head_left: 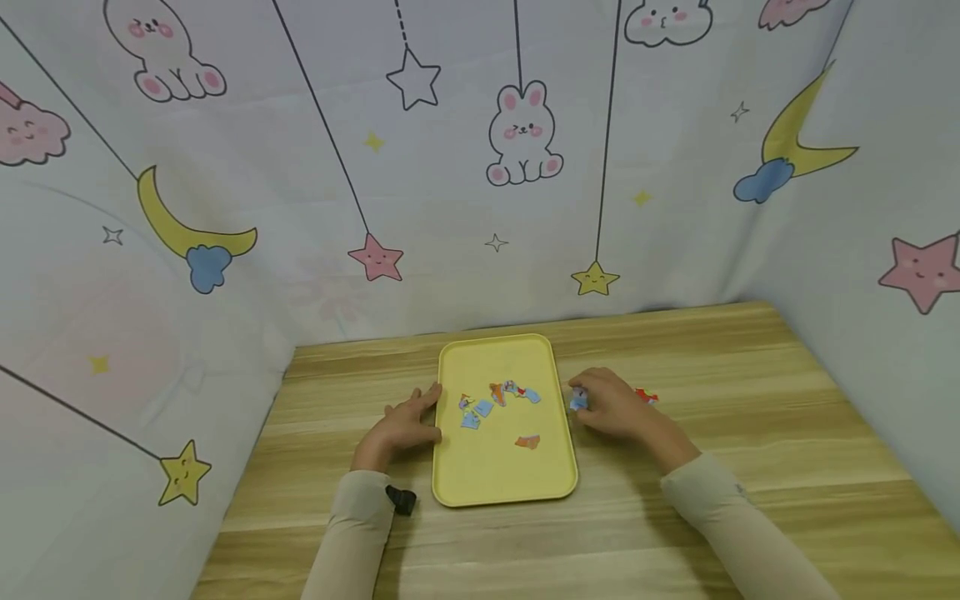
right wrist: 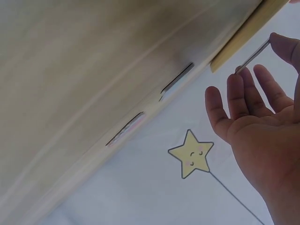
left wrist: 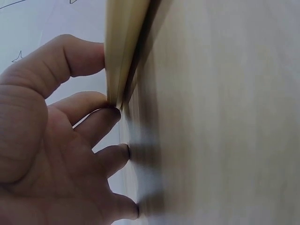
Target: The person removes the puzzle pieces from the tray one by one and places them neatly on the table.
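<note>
A yellow tray (head_left: 502,475) lies on the wooden table with several small printed puzzle pieces (head_left: 483,408) spread on it. Against the tray's left edge rests my left hand (head_left: 405,423), its thumb and fingertips touching the outer side in the left wrist view. My right hand (head_left: 615,404) pinches a blue puzzle piece (head_left: 578,398) between thumb and fingertips, just off the tray's right edge. The right wrist view shows that piece (right wrist: 253,56) edge-on, held above the tabletop. Red puzzle pieces (head_left: 647,396) lie beyond the right hand, partly hidden by it.
The wooden table (head_left: 735,400) reaches back to a white cloth wall (head_left: 450,192) printed with rabbits, stars and moons. Cloth also hangs at both sides. A small black object (head_left: 401,500) sits at the left cuff.
</note>
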Demonstrator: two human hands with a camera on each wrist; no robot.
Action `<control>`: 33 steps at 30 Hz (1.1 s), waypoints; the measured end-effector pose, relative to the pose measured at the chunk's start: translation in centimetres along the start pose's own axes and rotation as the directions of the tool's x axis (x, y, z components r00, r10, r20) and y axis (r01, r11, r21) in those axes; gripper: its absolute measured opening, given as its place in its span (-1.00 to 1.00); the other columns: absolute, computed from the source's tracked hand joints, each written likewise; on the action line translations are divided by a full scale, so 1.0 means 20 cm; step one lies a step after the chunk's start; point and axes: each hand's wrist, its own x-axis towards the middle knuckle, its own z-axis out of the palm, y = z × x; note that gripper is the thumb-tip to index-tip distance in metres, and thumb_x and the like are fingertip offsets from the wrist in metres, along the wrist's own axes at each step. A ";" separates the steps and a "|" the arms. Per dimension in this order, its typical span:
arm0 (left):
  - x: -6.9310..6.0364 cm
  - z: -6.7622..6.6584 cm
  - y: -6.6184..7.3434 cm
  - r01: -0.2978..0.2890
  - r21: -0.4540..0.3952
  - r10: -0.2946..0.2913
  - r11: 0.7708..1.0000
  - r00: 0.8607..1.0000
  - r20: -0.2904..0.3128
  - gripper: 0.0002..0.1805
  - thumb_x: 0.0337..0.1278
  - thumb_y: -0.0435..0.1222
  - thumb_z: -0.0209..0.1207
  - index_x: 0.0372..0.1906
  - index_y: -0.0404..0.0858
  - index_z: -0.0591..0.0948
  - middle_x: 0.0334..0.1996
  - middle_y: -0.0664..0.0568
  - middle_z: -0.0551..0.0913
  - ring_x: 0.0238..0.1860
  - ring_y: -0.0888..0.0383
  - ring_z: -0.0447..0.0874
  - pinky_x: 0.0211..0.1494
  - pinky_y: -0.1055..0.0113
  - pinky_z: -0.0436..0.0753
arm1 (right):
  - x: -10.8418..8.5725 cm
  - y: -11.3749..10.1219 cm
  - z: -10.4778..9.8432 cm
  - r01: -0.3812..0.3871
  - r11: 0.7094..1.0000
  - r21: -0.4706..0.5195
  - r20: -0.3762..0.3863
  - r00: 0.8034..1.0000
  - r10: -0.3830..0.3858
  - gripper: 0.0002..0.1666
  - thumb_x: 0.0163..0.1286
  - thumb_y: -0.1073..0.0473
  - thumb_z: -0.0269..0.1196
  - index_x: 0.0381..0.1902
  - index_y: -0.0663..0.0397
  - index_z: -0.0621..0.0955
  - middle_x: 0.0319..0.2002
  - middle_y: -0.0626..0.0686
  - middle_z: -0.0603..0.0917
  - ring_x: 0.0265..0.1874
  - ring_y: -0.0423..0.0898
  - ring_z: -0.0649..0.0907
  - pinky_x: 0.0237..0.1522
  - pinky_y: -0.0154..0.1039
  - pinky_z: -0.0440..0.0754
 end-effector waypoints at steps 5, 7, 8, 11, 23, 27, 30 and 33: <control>0.00 0.00 -0.01 -0.001 0.008 0.001 1.000 1.000 -0.004 0.10 -0.02 -0.30 0.36 0.69 -0.24 0.13 0.67 -0.07 0.12 0.69 -0.23 -0.16 0.51 -0.51 -0.43 | -0.03 0.04 -0.03 -0.023 1.000 -0.001 -0.013 1.000 0.023 -0.51 0.18 0.35 0.39 0.10 0.40 0.69 0.03 0.22 0.74 0.05 0.20 0.67 0.16 0.17 0.63; 0.00 0.00 -0.01 -0.002 0.008 0.002 1.000 1.000 -0.005 0.10 -0.03 -0.31 0.36 0.69 -0.24 0.13 0.67 -0.07 0.12 0.69 -0.24 -0.16 0.51 -0.52 -0.43 | -0.05 0.06 -0.04 -0.018 1.000 -0.002 -0.022 1.000 0.018 -0.52 0.17 0.36 0.39 0.08 0.41 0.69 0.01 0.22 0.74 0.04 0.21 0.68 0.16 0.19 0.63; -0.01 0.00 -0.01 -0.002 0.007 0.002 1.000 1.000 -0.006 0.10 -0.03 -0.31 0.36 0.69 -0.24 0.14 0.67 -0.07 0.12 0.69 -0.24 -0.16 0.51 -0.52 -0.43 | -0.05 0.06 -0.05 -0.018 1.000 0.001 -0.026 0.999 0.018 -0.52 0.16 0.36 0.40 0.08 0.41 0.69 0.00 0.22 0.74 0.04 0.22 0.68 0.16 0.19 0.63; -0.01 0.00 -0.01 -0.003 0.011 0.003 1.000 1.000 -0.004 0.10 -0.03 -0.31 0.36 0.69 -0.24 0.13 0.67 -0.08 0.12 0.69 -0.24 -0.15 0.50 -0.53 -0.42 | -0.07 0.08 -0.06 -0.016 1.000 0.009 -0.035 0.999 0.016 -0.53 0.16 0.37 0.42 0.06 0.41 0.69 -0.01 0.23 0.74 0.03 0.22 0.69 0.15 0.21 0.63; 0.00 0.00 -0.01 -0.008 0.010 0.008 1.000 1.000 -0.003 0.09 -0.01 -0.30 0.36 0.69 -0.24 0.14 0.67 -0.08 0.12 0.69 -0.25 -0.16 0.50 -0.54 -0.42 | -0.14 0.17 -0.12 -0.033 0.999 0.000 -0.059 0.998 0.033 -0.53 0.14 0.38 0.42 0.06 0.43 0.69 -0.02 0.26 0.74 0.00 0.25 0.69 0.11 0.23 0.64; 0.00 0.01 -0.01 -0.002 0.008 0.002 1.000 1.000 0.000 0.10 -0.02 -0.30 0.35 0.69 -0.24 0.14 0.67 -0.09 0.12 0.69 -0.24 -0.16 0.50 -0.53 -0.42 | -0.16 0.19 -0.14 -0.041 0.999 0.002 -0.072 0.997 0.041 -0.54 0.13 0.39 0.42 0.03 0.42 0.69 -0.04 0.26 0.74 -0.01 0.25 0.70 0.10 0.24 0.64; 0.00 0.00 -0.01 -0.003 0.009 0.003 1.000 1.000 0.002 0.10 -0.03 -0.30 0.35 0.69 -0.24 0.13 0.67 -0.10 0.12 0.69 -0.25 -0.16 0.50 -0.53 -0.41 | -0.18 0.20 -0.16 -0.051 0.999 0.009 -0.078 0.996 0.051 -0.56 0.14 0.39 0.42 0.02 0.41 0.70 -0.04 0.25 0.74 -0.07 0.18 0.69 0.02 0.16 0.67; 0.00 0.00 -0.01 -0.003 0.016 0.003 1.000 1.000 0.001 0.10 -0.03 -0.30 0.35 0.69 -0.23 0.14 0.67 -0.09 0.12 0.69 -0.24 -0.16 0.50 -0.54 -0.41 | -0.20 0.21 -0.17 -0.061 0.998 0.013 -0.074 0.995 0.061 -0.57 0.16 0.40 0.42 0.03 0.40 0.70 -0.04 0.24 0.74 -0.13 0.10 0.67 -0.07 0.07 0.67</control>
